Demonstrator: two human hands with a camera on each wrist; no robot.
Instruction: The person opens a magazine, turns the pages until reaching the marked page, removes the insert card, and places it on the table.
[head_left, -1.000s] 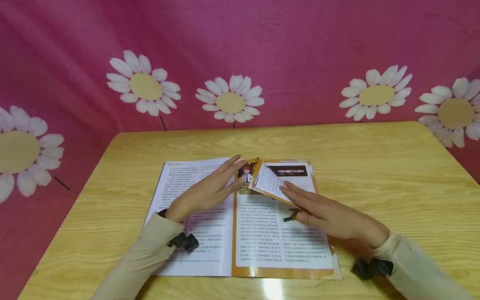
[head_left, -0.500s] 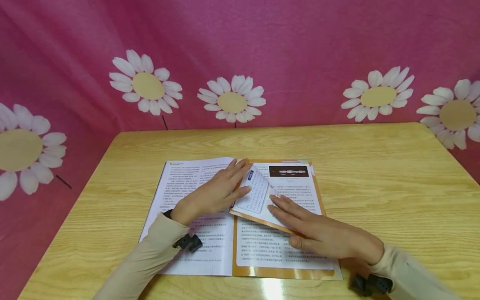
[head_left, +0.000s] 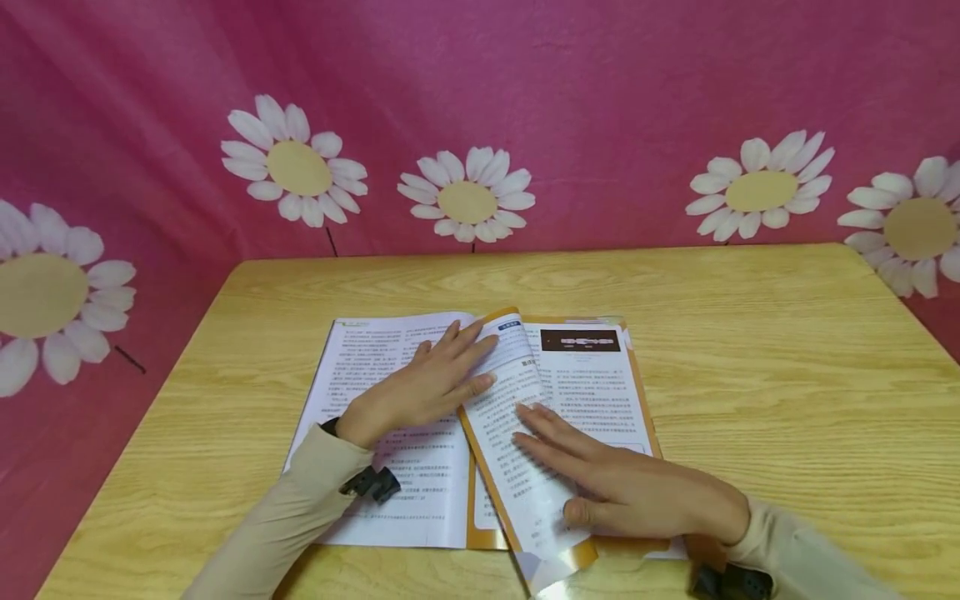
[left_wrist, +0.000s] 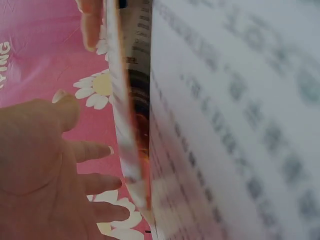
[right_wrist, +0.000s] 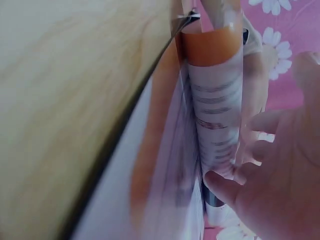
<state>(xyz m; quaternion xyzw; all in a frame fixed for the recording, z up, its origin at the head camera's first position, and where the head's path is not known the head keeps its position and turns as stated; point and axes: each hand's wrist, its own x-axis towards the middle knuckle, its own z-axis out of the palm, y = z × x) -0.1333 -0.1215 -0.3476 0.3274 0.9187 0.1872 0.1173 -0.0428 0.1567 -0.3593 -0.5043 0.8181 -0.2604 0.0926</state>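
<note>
Pink cloth (head_left: 585,108) behind wooden surface (head_left: 772,375) | magazine (head_left: 352,354) on surface, curled page (head_left: 501,433) between left hand (head_left: 420,383) and right hand (head_left: 626,487) | fingers of both straight, apart, pinching nothing | possible crease or spring-back, from unpinched curl

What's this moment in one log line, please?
left hand and right hand: at curved white orange-edged paper page | page: partly raised | open printed paper magazine: on pale-yellow wooden table | grip: none visible

two hands (head_left: 420,387) (head_left: 630,492), one magazine (head_left: 498,433), one table (head_left: 765,358), five daisies (head_left: 298,167) (head_left: 467,202) (head_left: 761,192) (head_left: 921,228) (head_left: 41,295) in head view
</note>
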